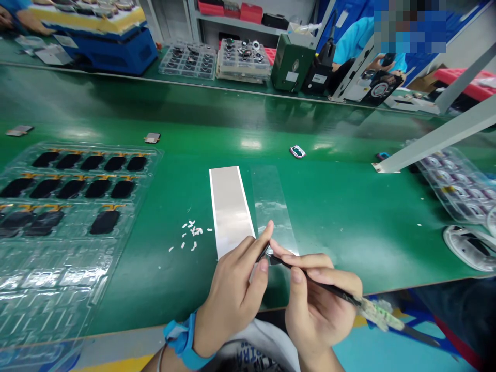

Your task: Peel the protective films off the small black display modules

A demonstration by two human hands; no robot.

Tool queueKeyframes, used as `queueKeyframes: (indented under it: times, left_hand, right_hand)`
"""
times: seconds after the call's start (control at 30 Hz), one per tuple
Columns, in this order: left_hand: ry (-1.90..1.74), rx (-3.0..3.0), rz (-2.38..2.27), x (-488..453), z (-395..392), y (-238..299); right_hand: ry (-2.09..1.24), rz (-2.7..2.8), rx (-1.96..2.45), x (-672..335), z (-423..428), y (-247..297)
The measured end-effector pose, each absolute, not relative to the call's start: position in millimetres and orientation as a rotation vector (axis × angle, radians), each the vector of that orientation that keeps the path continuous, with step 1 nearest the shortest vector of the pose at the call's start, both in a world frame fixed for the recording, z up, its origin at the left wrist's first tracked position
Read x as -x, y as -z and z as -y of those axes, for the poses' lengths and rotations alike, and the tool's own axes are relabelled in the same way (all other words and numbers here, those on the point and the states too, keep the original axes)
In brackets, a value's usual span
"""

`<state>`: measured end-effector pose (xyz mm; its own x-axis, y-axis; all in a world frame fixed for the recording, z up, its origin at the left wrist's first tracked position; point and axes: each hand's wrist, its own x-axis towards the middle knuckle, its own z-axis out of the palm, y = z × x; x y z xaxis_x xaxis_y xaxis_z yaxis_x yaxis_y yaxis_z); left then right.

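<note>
My left hand (pixel 236 287), with a blue wrist strap, is closed on a small dark flat part (pixel 263 252) pinched between thumb and fingers. Most of that part is hidden, so its exact kind does not show. My right hand (pixel 325 294) grips slim black tweezers (pixel 337 293) with pale tape around the rear. Their tip meets the dark part at my left fingertips. Just beyond my hands lie a grey strip with white edges (pixel 230 206) and a clear plastic strip (pixel 271 196). Small white scraps (pixel 194 231) are scattered to the left.
A clear tray (pixel 134 206) of black screens with orange flex tabs spans the left. A small white-and-dark part (pixel 297 151) lies farther back. On the right are a slanted white post (pixel 434 134) and another parts tray (pixel 457 181). Boxes line the rear shelf; co-workers sit behind.
</note>
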<state>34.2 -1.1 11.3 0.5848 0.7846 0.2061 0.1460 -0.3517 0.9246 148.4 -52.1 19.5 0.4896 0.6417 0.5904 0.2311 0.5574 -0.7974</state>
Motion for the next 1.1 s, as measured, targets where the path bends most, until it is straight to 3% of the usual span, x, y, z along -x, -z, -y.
queueKeyframes:
  times: [1.1]
  left_hand:
    - [-0.798, -2.031, -0.844, -37.5, -0.6, -10.1]
  right_hand:
    - [-0.329, 1.070, 1.007, -151.6, 54.9, -21.1]
